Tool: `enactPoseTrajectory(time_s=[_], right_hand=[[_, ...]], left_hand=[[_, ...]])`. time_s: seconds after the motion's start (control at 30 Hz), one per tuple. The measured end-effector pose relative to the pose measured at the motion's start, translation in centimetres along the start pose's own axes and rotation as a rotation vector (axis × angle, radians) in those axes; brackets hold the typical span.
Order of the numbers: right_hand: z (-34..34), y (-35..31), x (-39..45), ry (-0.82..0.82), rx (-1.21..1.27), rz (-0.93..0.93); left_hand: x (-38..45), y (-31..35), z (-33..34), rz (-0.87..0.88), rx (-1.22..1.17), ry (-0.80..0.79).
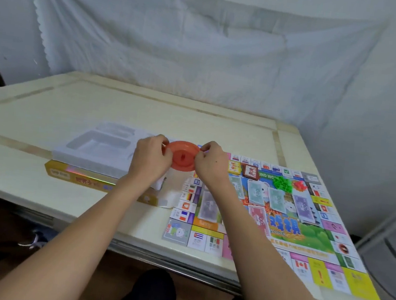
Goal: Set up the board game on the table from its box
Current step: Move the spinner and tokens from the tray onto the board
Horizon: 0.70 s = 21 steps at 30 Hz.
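A round red plastic dish is held up above the table between both hands. My left hand pinches its left rim and my right hand pinches its right rim. The colourful game board lies flat on the right half of the table, with paper money notes, card stacks, a pile of green pieces and red pieces on it. The yellow game box sits at the left, with a white plastic insert tray on top.
The cream table extends far to the back and left. A white cloth hangs behind it. The board overhangs toward the table's front right corner. A grey drawer unit stands at the right. My knee shows below the table's edge.
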State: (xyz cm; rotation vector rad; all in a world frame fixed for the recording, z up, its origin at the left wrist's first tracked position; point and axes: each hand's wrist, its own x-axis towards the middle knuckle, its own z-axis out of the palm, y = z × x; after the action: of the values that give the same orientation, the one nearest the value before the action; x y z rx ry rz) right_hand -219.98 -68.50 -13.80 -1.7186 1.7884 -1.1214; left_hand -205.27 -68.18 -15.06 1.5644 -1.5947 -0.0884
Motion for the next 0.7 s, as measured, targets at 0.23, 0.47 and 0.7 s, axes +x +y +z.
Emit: enactPoseTrajectory(time_s=[0.23,0.47,0.7], right_hand=[[-8.2,8.1,-2.9,0.121,-0.049,0.140],[-15.7,15.6,-6.3,0.231,-0.119,0.273],[-19.1,19.2,-7.7,0.289,-0.203,0.346]], left_hand=[[-4.1,7.5,7.1,0.076,-0.103,-0.220],[-8.6,14.7,13.0,0.143,-0.154,-0.429],[-10.9,17.9,16.2,0.244,-0.109,-0.547]])
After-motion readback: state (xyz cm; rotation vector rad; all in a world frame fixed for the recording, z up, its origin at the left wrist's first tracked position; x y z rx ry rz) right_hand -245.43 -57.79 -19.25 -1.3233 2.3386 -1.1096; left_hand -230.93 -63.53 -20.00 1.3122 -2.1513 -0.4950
